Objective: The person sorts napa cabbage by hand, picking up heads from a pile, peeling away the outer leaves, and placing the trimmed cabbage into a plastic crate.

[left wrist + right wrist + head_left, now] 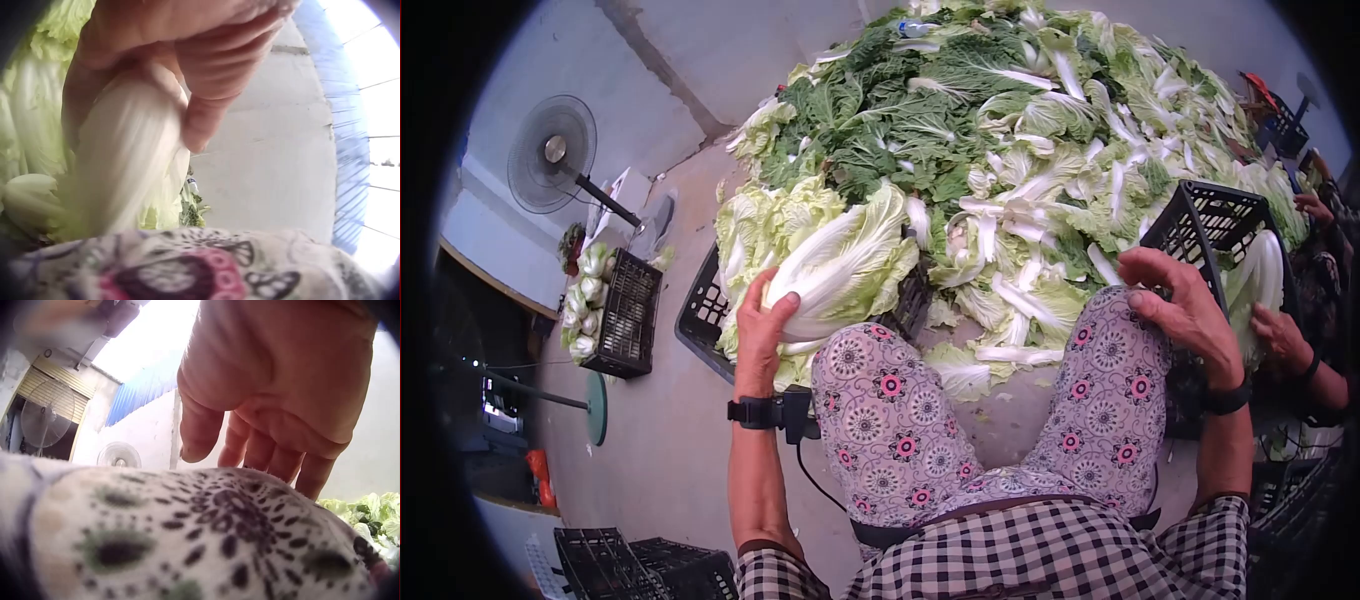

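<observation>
A large cabbage head [840, 262] lies over a black crate [700, 318] that holds more cabbage. The left hand [762, 318] grips its white base end, thumb on top; in the left wrist view the fingers and thumb of the left hand [169, 62] curl round the white base [128, 144]. Over the knee on the right, the right hand [1185, 305] holds nothing, its fingers loosely bent. In the right wrist view the right hand [275, 381] hangs just above the patterned trouser leg [206, 531], fingers pointing down.
A big heap of cabbage leaves [1020, 130] lies ahead. Another crate [1215, 225] stands at the right, where another person's hand [1282, 338] touches a cabbage [1255, 280]. Left are a fan [552, 150] and a crate of cabbages [628, 315]; empty-looking crates [645, 568] are at lower left.
</observation>
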`<state>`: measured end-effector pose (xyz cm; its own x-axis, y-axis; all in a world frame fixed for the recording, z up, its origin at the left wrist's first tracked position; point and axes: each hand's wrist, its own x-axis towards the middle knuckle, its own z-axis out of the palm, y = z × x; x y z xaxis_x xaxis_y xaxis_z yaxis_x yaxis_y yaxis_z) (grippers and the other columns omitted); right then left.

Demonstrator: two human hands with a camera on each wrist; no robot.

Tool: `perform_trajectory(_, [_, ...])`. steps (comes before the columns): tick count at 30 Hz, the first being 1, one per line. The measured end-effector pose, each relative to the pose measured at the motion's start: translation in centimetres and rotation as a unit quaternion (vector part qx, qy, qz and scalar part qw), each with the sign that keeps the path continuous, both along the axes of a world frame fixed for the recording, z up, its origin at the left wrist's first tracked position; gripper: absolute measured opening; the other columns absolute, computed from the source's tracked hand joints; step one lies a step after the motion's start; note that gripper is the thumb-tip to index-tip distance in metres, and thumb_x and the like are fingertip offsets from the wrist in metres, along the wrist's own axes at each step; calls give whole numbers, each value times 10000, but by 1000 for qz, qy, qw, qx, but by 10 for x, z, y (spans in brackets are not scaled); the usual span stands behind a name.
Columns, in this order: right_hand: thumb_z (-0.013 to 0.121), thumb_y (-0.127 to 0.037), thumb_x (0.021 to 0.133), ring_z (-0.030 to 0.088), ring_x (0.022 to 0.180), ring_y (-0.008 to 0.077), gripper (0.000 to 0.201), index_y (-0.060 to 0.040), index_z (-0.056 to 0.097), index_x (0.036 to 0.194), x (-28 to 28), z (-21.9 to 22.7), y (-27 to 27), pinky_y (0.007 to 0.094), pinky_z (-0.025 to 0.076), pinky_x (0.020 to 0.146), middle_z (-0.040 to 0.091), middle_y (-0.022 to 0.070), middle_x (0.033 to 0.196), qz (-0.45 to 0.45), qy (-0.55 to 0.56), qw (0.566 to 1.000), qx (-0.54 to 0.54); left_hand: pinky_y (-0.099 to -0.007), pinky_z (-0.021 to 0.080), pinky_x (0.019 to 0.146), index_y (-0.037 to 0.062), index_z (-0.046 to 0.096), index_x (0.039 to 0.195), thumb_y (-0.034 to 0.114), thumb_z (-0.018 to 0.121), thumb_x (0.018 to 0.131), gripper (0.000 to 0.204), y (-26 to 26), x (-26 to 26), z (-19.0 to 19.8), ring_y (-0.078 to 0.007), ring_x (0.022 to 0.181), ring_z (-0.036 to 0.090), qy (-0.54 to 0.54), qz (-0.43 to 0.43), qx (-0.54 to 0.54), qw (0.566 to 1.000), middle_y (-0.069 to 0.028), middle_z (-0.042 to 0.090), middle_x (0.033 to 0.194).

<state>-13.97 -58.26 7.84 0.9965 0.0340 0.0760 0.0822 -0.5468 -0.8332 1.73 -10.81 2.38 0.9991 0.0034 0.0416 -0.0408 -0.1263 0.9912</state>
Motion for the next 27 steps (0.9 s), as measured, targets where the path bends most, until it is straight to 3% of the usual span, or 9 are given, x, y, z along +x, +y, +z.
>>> perform_trajectory(3, [679,-219,775,593,986,225,507,-9,530,1212,-2,10,6,330,448,899,634,147,1067,-19,-48,998,-31,-278,506,814,38,524,1241,64,733,697,584,-38,-19,64,-171,953,593,-100,-32,126,986,-93,598,1101])
perform_trajectory(7, [735,-264,717,459,1227,304,777,-28,372,1362,0,28,26,377,367,1030,460,210,1331,-5,-131,985,-112,-292,495,869,18,517,1222,-19,698,642,609,-87,-47,116,-173,1009,584,-228,-102,143,958,-106,571,1151])
perform_trajectory(9, [787,-326,658,319,1328,347,979,-55,245,1428,7,36,43,435,288,1089,328,218,1423,58,-213,963,-156,-311,474,916,28,531,1201,-23,697,616,610,-110,-58,126,-200,1061,567,-320,-172,181,914,-124,554,1194])
perform_trajectory(13, [810,-381,627,337,1290,396,1030,-79,243,1431,17,27,80,537,241,1061,329,230,1397,73,-260,939,-212,-384,437,969,61,556,1183,24,758,553,662,-153,-85,138,-276,1130,544,-424,-316,239,815,-173,551,1218])
perform_trajectory(17, [824,-363,613,516,1125,299,862,-79,426,1322,16,9,75,499,279,1002,532,144,1235,35,-279,947,-157,-383,415,988,32,541,1200,53,794,565,684,-167,-78,116,-285,1150,530,-389,-295,84,869,-178,554,1216])
perform_trajectory(21, [827,-302,603,554,1079,250,756,-53,511,1242,21,17,76,450,289,1006,602,132,1134,-14,-206,977,-55,-413,381,1018,66,256,1412,245,879,581,1054,-178,-68,104,-271,1261,408,-309,-243,-91,915,-135,370,1402])
perform_trajectory(23, [822,-307,618,551,1086,273,748,-44,516,1248,26,14,74,400,314,1025,610,136,1117,-32,-184,981,47,-406,375,1021,70,223,1421,279,894,555,1115,-182,-68,99,-264,1281,378,-213,-267,-121,932,-129,343,1419])
perform_trajectory(25, [821,-340,625,549,1083,286,762,-38,513,1253,32,11,75,382,331,1028,610,138,1115,-10,-136,976,169,-373,417,981,43,279,1392,282,888,578,1045,-183,-60,82,-228,1187,475,-177,-282,-112,936,-115,452,1324])
perform_trajectory(27, [789,-448,647,490,1162,318,840,-29,459,1296,38,11,78,409,336,1035,557,166,1190,43,-138,981,130,-353,438,957,27,314,1373,287,884,592,1002,-177,-55,67,-206,1128,523,-111,-271,-50,955,-104,511,1259])
